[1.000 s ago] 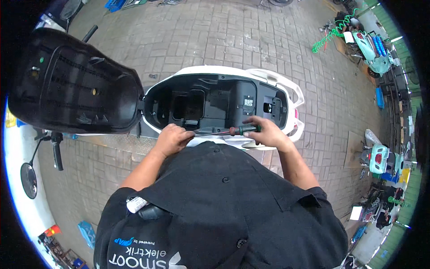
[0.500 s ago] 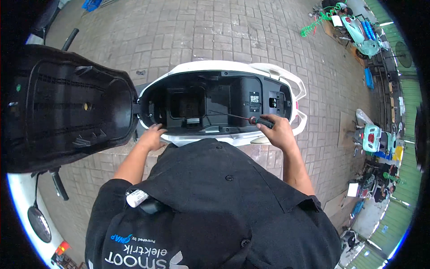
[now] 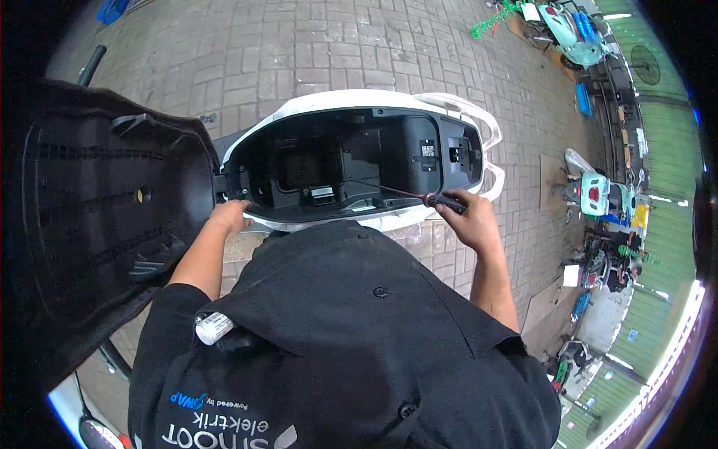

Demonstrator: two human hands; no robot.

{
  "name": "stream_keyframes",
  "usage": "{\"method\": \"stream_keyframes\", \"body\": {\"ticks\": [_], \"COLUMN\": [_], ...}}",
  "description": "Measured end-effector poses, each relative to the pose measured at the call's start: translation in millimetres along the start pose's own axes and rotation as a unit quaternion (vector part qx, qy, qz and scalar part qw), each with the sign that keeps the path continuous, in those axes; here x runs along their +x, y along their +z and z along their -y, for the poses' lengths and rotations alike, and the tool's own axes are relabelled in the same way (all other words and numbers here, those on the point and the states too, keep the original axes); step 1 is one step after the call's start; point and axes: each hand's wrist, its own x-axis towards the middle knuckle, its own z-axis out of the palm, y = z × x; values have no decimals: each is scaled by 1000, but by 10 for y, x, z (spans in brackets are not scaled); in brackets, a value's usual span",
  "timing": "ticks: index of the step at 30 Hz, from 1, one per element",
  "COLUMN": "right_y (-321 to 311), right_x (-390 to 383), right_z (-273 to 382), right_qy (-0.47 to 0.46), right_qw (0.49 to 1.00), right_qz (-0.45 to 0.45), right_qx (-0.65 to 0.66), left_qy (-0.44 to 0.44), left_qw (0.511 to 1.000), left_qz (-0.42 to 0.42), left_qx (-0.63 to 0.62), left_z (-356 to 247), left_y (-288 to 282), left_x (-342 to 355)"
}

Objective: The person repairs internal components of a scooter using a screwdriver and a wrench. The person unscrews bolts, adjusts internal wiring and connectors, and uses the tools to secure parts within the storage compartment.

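Observation:
A long thin screwdriver (image 3: 446, 202) with a dark handle and a reddish collar is gripped in my right hand (image 3: 474, 220). Its shaft slants left over the black storage compartment (image 3: 363, 161) of a white scooter (image 3: 344, 99); I cannot tell whether the tip touches anything. My left hand (image 3: 231, 215) rests at the near left rim of the compartment, beside the seat hinge, fingers apart and holding no tool. The black seat (image 3: 112, 194) is tipped up to the left, its hollow underside showing. A squarish recess (image 3: 307, 166) lies in the compartment floor.
Brick paving (image 3: 329, 45) surrounds the scooter. A white grab rail (image 3: 490, 131) curves around its tail at the right. Farther right stand a pale green scooter (image 3: 596, 196) and another partly stripped one (image 3: 568, 37), along a green wall (image 3: 666, 157). A handlebar grip (image 3: 93, 63) sticks out beyond the seat.
My left hand has slid left along the rim, closer to the hinge. The screwdriver stays in my right hand at nearly the same slant. The whole view has shifted slightly.

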Motion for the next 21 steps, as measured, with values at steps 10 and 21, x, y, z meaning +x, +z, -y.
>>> {"method": "stream_keyframes", "body": {"ticks": [10, 21], "right_y": [151, 453], "right_x": [-81, -3], "right_z": [204, 184], "right_qy": [27, 25], "right_qw": [999, 998], "right_qz": [6, -18], "right_qx": [-43, -49], "left_qy": [62, 75], "left_qw": [998, 996], "left_qz": [-16, -31], "left_qx": [-27, -28], "left_z": [74, 103], "left_y": [178, 321], "left_x": [186, 178]}}
